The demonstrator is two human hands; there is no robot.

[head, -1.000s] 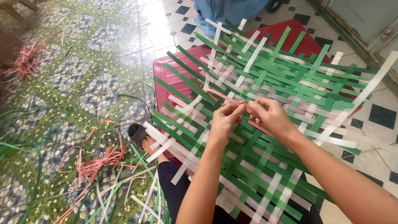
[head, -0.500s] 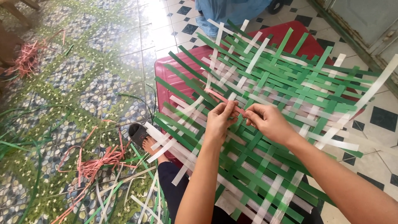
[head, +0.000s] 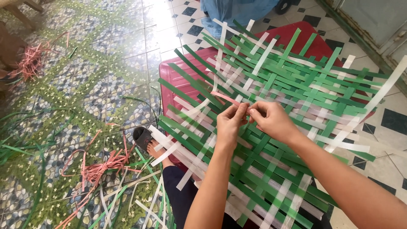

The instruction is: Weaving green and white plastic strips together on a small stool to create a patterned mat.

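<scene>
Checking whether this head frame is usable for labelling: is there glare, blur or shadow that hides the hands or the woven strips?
Head view: strong glare on the floor tiles at top; left hand, right hand and the green and white woven mat are evenly lit and sharp; slight wide-angle bending near the edges.

No packages, labels, signs or screens show anywhere around the hands, neither near them nor farther off.
</scene>
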